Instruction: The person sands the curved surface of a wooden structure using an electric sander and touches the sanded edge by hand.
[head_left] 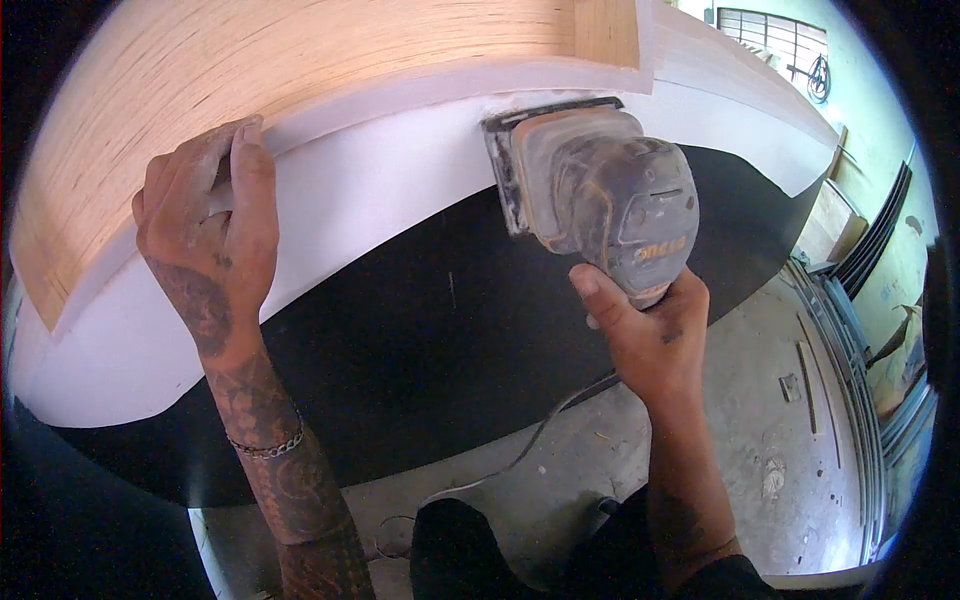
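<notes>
- A view from the person's head, looking down at a large panel tipped on its edge, with both bare hands at work on it.
- The right hand [655, 335], at about 4 o'clock from the centre, is wrapped around the rear of a dusty electric sander [600, 195], thumb up along its side.
- The sander sits at about 1 o'clock, its flat pad pressed against the white face of the panel [370, 190], just under the panel's upper edge.
- The left hand [210, 225], at 9 o'clock, is curled over that upper edge, fingers hooked on top and thumb lying flat on the white face.
- Above the white face, at 11 o'clock, runs a broad plywood surface [250, 60] with visible grain.
- Below the white face lies a wide black band [430, 340] of the same piece.
- A power cord [520, 455] trails across the concrete floor [760, 400] at 6 o'clock.
</notes>
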